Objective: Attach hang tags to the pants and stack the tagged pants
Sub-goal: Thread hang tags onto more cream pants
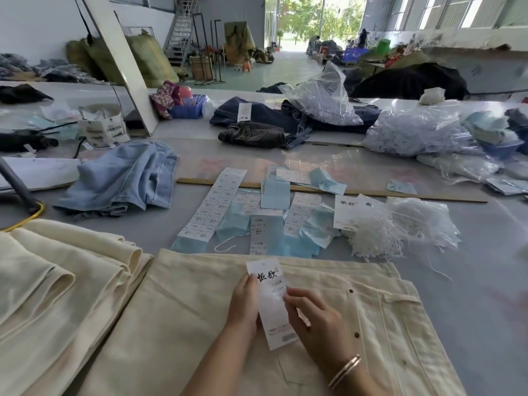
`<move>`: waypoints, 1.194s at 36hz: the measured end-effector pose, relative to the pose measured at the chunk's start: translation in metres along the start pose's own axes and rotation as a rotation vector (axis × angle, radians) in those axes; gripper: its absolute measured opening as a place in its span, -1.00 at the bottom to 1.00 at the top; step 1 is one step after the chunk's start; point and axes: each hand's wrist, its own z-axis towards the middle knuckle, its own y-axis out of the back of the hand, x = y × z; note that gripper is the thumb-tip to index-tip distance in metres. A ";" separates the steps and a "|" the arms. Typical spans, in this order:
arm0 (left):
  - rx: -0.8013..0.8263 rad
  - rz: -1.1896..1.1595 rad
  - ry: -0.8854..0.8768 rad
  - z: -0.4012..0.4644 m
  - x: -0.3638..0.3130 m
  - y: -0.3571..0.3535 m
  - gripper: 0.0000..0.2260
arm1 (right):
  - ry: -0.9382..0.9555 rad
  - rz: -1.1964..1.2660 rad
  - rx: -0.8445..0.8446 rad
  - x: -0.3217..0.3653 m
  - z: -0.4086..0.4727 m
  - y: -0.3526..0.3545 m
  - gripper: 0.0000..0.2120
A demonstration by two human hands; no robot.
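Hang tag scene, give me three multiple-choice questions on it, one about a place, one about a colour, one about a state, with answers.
1. Where do the blue jeans lie?
A. far left of the tag
B. on the cream stack
C. under the ruler

2. What colour are the pants under the hands?
A. black
B. cream
C. blue

3. How is the tag held?
A. left hand only
B. lying loose
C. both hands

Answers: 1 A, they lie alone up left of it. 2 B, the cloth is pale cream. 3 C, the right hand pinches it too.
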 end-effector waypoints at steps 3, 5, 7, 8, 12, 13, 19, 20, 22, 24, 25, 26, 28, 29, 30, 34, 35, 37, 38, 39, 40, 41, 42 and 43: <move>-0.017 0.048 -0.050 0.003 0.006 0.000 -0.75 | 0.026 -0.047 0.031 0.000 0.002 -0.001 -0.88; -0.017 0.075 -0.078 0.005 0.009 -0.001 -0.75 | 0.042 -0.096 0.057 0.001 0.002 -0.001 -0.88; -0.017 0.095 -0.090 0.006 0.010 0.000 -0.75 | 0.032 -0.109 0.071 0.001 0.002 -0.002 -0.94; -0.017 0.105 -0.093 0.007 0.010 0.000 -0.75 | 0.032 -0.108 0.078 0.000 0.002 -0.003 -0.95; 0.012 0.110 -0.094 0.008 0.011 0.000 -0.77 | 0.067 -0.083 0.118 -0.001 0.001 -0.006 -0.96; 0.029 0.092 -0.085 0.008 0.010 0.000 -0.79 | 0.069 -0.085 0.121 -0.002 0.001 -0.006 -0.96; 0.066 0.210 -0.152 0.008 0.014 0.002 -0.91 | 0.192 -0.212 0.148 -0.003 0.003 -0.006 -0.96; 0.053 0.209 -0.146 0.009 0.015 0.001 -0.90 | 0.206 -0.230 0.149 -0.002 0.002 -0.005 -0.97; 0.039 0.161 -0.101 0.011 0.013 0.000 -0.89 | 0.216 -0.261 0.158 -0.001 0.002 -0.003 -0.88; 0.045 0.077 -0.040 0.013 0.010 -0.002 -0.87 | 0.218 -0.304 0.196 0.001 0.002 0.000 -0.82; 0.048 0.046 -0.016 0.014 0.009 -0.004 -0.87 | 0.220 -0.319 0.227 0.003 0.002 0.002 -0.81; 0.043 0.027 0.002 0.015 0.007 -0.005 -0.87 | 0.226 -0.330 0.261 0.004 0.001 0.005 -0.80; 0.025 0.030 0.007 0.015 0.004 -0.006 -0.88 | 0.248 -0.327 0.345 0.007 -0.001 0.011 -0.80; 0.020 0.067 -0.009 0.017 0.003 -0.007 -0.87 | 0.258 -0.313 0.383 0.007 -0.002 0.015 -0.81; 0.016 0.137 -0.042 0.018 0.002 -0.009 -0.86 | 0.265 -0.290 0.411 0.006 -0.003 0.020 -0.82; 0.021 0.519 -0.303 0.022 -0.005 -0.014 -0.71 | 0.152 -0.157 0.322 -0.015 0.008 0.045 -0.87; 0.040 0.593 -0.365 0.022 -0.005 -0.016 -0.65 | 0.077 -0.141 0.244 -0.025 0.015 0.053 -0.91; 0.102 0.707 -0.475 0.022 -0.002 -0.020 -0.55 | -0.127 -0.147 0.094 -0.050 0.031 0.069 -0.89; 0.124 0.774 -0.531 0.022 0.002 -0.020 -0.50 | -0.225 -0.161 0.042 -0.063 0.040 0.077 -0.85; 0.129 0.857 -0.599 0.022 0.007 -0.020 -0.45 | -0.308 -0.180 0.006 -0.077 0.049 0.084 -0.85; 0.118 0.946 -0.676 0.022 0.012 -0.020 -0.43 | -0.374 -0.201 -0.012 -0.090 0.057 0.090 -0.86; 0.094 1.021 -0.749 0.022 0.016 -0.019 -0.42 | -0.432 -0.231 -0.014 -0.102 0.065 0.094 -0.88; 0.068 1.075 -0.806 0.021 0.018 -0.018 -0.44 | -0.482 -0.268 0.000 -0.114 0.072 0.096 -0.88; 0.046 1.112 -0.859 0.020 0.019 -0.017 -0.46 | -0.519 -0.313 0.024 -0.125 0.077 0.097 -0.85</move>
